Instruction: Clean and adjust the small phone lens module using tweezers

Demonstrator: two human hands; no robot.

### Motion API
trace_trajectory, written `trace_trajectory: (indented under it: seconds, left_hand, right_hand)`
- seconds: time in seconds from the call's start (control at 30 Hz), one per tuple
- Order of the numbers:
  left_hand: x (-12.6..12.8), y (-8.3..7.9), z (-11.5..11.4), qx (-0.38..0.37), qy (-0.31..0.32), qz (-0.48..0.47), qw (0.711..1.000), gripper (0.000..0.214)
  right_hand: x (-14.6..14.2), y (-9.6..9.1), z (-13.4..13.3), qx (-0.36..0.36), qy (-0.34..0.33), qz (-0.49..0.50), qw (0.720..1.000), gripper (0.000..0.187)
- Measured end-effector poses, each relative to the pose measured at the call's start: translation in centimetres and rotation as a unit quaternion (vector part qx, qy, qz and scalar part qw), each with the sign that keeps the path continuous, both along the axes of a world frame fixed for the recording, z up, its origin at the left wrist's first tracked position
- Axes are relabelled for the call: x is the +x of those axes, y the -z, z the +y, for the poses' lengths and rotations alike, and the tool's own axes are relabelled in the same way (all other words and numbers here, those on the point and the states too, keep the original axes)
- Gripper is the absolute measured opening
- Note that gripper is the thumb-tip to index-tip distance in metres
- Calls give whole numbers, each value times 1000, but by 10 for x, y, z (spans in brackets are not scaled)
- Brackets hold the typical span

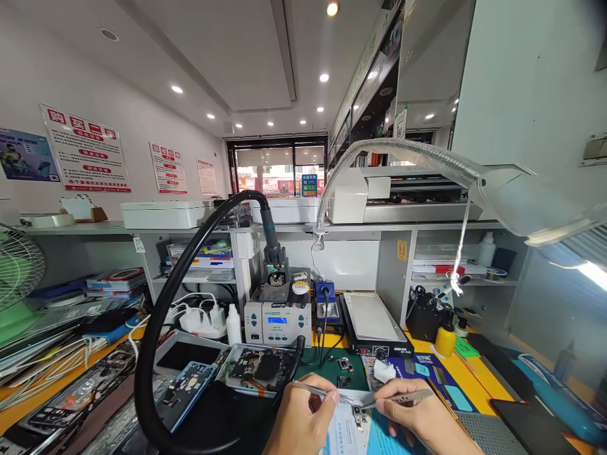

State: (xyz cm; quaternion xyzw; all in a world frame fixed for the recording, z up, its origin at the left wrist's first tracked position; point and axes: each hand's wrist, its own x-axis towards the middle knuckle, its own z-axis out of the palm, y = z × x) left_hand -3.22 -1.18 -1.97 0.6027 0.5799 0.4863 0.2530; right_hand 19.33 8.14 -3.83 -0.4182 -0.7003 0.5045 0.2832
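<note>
My left hand (303,417) is closed in a pinch on thin metal tweezers (310,388), their tips pointing right. My right hand (417,414) is pinched on a second pair of tweezers (403,397), tips pointing left. Both sets of tips meet over a small electronic part (356,414) lying on a white and blue printed sheet (348,436) at the bench's front edge. Just left of the hands lies an opened phone (256,370) with its board exposed. A blue phone frame (187,388) lies further left.
A thick black hose (156,328) loops from the hot-air station (277,316) across the left front. A heating plate (372,322) stands behind the hands, with a yellow bottle (444,340) to its right. Phone parts and cables crowd the left; a lamp (521,199) hangs upper right.
</note>
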Motion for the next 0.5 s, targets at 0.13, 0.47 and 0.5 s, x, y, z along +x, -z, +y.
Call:
trace_trajectory:
  seconds: [0.13, 0.47, 0.5]
  left_hand:
    - [0, -1, 0, -6, 8, -2, 1000, 29]
    - [-1, 1, 3, -9, 20, -12, 1000, 30]
    - [-2, 0, 3, -10, 18, -11, 1000, 30]
  right_hand:
    - [-1, -3, -3, -6, 1, 20, 1000, 33]
    - [-2, -1, -3, -13, 3, 43, 999, 26]
    - [-2, -2, -3, -14, 2, 44, 999, 27]
